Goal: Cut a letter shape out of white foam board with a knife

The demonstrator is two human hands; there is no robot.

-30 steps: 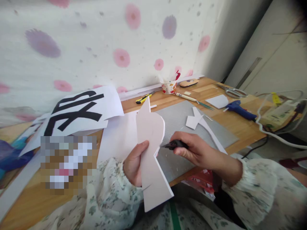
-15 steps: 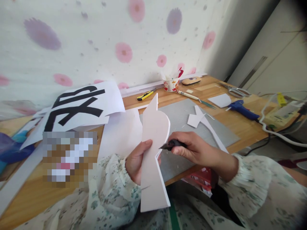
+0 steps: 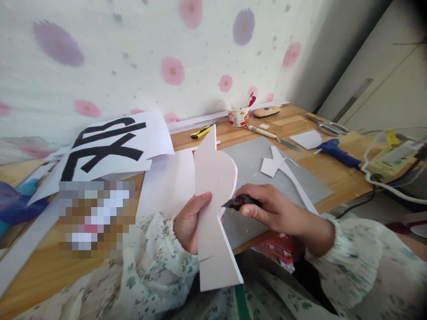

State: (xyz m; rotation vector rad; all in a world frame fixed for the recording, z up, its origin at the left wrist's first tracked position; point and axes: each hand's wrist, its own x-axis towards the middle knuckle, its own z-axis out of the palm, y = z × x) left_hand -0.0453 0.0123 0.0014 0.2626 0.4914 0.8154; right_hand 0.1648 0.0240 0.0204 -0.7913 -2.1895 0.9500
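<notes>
Poking from the printed cup [image 3: 238,118], red-and-white items [image 3: 252,99]

Loose long sleeves [image 3: 353,262], off-white, scattered green-grey leafy floral print, gathered ruffled cuffs [image 3: 331,238]. Matching print on garment [image 3: 213,306] over lap. Hands [image 3: 263,206] bare, no gloves.
</notes>
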